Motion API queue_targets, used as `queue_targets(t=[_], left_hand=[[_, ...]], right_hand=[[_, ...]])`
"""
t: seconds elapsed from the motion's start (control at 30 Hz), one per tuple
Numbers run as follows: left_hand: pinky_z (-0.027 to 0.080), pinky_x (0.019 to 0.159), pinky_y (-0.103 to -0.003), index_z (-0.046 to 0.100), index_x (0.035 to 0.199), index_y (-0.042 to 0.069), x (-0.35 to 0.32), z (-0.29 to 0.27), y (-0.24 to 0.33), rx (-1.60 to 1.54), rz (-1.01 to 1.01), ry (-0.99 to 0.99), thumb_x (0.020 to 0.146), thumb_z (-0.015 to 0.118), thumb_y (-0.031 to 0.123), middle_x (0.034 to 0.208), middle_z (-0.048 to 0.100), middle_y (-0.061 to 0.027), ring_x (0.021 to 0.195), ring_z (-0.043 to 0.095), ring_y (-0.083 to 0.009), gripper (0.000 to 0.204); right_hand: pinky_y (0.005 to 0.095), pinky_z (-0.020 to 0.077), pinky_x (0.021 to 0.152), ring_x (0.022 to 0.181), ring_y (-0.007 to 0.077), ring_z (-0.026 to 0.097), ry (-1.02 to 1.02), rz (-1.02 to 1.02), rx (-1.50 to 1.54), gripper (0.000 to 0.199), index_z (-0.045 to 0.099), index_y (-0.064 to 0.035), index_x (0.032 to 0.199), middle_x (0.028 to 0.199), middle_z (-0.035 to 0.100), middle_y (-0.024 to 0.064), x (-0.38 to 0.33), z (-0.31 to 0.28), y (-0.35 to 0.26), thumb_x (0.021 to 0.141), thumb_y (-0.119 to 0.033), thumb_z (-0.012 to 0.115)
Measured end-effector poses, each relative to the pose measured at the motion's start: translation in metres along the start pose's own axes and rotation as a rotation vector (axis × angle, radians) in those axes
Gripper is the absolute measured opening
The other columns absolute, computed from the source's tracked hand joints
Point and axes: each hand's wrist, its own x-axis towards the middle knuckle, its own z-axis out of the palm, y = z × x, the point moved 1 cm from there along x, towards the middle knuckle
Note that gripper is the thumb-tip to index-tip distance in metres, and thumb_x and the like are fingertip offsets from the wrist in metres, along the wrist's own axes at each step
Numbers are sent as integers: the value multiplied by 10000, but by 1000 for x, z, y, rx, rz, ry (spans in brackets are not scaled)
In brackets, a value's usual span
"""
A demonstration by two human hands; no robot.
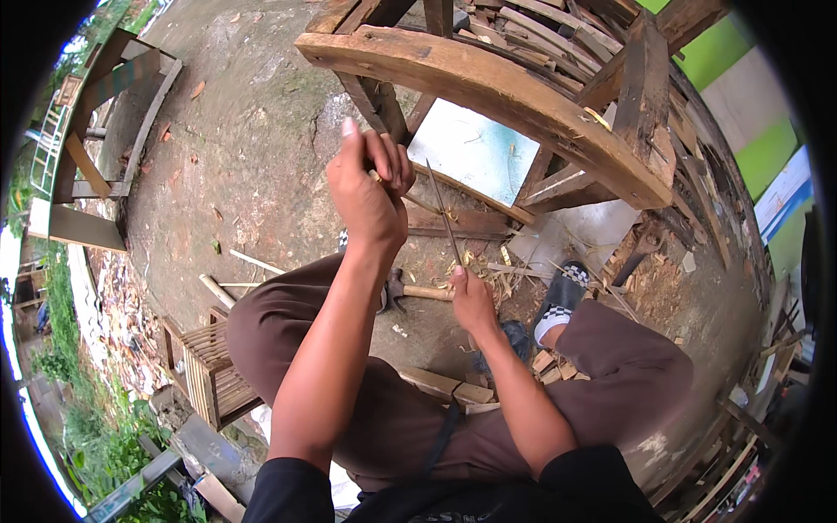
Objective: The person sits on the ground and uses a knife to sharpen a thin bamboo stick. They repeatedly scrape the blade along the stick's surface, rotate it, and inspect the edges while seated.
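Observation:
Raised in front of me, my left hand (366,187) has its fingers curled and its thumb pointing up. It pinches a thin pale wooden strip (421,203), which slants out to the right below the fingers. My right hand (473,301) is closed around the lower end of a knife (443,209). The knife's long, narrow dark blade points up and away, close to the strip; I cannot tell whether they touch. Its handle is hidden in my fist. A claw hammer (427,293) with a wooden handle lies on the ground between my legs.
A rough wooden frame (488,78) stands ahead, with a white and blue board (475,150) beneath it. Shavings and offcuts (658,292) litter the ground by my right shoe (565,296). A small slatted wooden stool (209,375) is at my left; stacked timber lies far right.

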Motion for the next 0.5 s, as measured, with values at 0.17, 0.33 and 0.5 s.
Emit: queue_targets(t=[0.17,0.33,0.5], left_hand=[[244,390,-274,361,513,129,16,-8,-4,-16,-80,-53,1065,471,314,439,312,7,356,284,-122,593],[237,387,-265,347,546,156,25,-4,-6,-24,-166,17,1055,489,311,452,306,32,367,272,-106,551],[211,395,-259,318,586,174,26,-1,-11,19,-182,221,1052,489,295,493,289,59,401,240,-81,511]], right_hand=[[437,486,617,594,415,629,-107,-19,33,486,342,-287,1539,642,578,240,1,-33,-67,1065,-209,414],[391,470,608,533,339,564,-55,8,51,526,319,-302,1563,610,519,206,0,-21,-37,1061,-179,421],[420,518,762,879,388,664,-202,122,27,501,329,-273,1561,1076,613,277,-10,-28,-68,1071,-204,401]])
